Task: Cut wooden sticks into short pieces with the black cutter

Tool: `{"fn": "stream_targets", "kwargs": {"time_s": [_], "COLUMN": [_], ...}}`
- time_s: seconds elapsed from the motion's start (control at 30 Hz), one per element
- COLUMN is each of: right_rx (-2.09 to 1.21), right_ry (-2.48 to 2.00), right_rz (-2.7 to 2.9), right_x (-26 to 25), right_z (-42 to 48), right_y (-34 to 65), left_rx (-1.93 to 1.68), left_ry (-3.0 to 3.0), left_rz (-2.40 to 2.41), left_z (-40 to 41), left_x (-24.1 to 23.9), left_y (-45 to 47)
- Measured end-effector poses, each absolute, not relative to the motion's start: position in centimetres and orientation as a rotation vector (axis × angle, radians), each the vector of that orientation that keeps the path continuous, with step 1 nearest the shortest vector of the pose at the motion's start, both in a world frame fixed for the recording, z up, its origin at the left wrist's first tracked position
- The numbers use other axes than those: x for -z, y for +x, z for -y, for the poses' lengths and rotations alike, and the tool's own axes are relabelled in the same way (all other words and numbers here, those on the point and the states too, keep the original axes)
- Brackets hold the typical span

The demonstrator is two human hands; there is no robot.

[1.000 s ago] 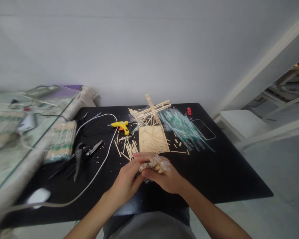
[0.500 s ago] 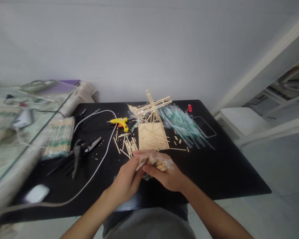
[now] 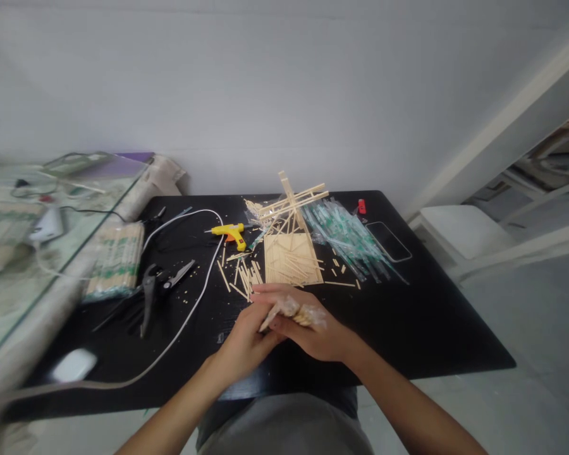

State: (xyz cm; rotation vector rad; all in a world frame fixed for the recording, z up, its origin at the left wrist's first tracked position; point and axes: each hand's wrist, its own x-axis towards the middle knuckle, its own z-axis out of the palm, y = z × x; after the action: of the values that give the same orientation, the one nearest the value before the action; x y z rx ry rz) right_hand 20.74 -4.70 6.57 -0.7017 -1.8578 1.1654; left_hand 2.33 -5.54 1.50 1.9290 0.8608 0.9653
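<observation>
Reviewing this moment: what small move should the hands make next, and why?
Probably steady the right hand and ease the crumpled clear plastic off the pale sticks with the left hand: the hands meet at this bundle, and plastic shows on either side of the exposed stick ends.

- Hands: two, one left hand (image 3: 247,336), one right hand (image 3: 326,335).
- Plastic-wrapped bundle (image 3: 304,315), held: one.
- Square stick panel (image 3: 291,253): one.
- Crossed stick frame (image 3: 293,202): one.
- Loose sticks (image 3: 250,273): many, overlapping, uncountable.
- Yellow glue gun (image 3: 232,232): one.
- Phone (image 3: 389,242): one.
- Red object (image 3: 361,206): one.
- White stool (image 3: 459,226): one.
</observation>
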Motion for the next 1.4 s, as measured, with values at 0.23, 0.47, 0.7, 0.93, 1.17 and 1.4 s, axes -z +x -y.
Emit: {"fn": "stream_targets", "kwargs": {"time_s": [0.23,0.47,0.7,0.93,1.17,1.4], "right_rx": [-1.142,-1.311,-1.221,-1.142,-1.202,-1.197], "right_ry": [-0.741,-0.789,-0.947,-0.843,-0.836,-0.816], "right_rz": [1.832,1.667,1.466,1.632,1.68,1.501], "right_x": [-6.6,-6.9,-5.7,-5.8,-6.0,-5.7], "right_z": [4.5,5.2,5.5,5.4,5.0,5.4], "right_y": [20.9,20.7,19.6,19.7,20.3,19.4], "left_rx": [-1.058,-1.072,-1.074,-1.142,-1.108,-1.162], "left_ry": [1.873,1.829,1.876,1.842,1.709,1.689], "left_rz": [-0.858,-0.919,-0.916,-0.97,-0.933,-0.972], "left_z": [5.4,5.7,5.6,5.3,5.4,5.4], "left_x": [-1.1,-1.2,-1.6,-1.2,-1.5,-1.3], "left_y": [2.5,2.8,3.0,2.9,2.7,3.2]}}
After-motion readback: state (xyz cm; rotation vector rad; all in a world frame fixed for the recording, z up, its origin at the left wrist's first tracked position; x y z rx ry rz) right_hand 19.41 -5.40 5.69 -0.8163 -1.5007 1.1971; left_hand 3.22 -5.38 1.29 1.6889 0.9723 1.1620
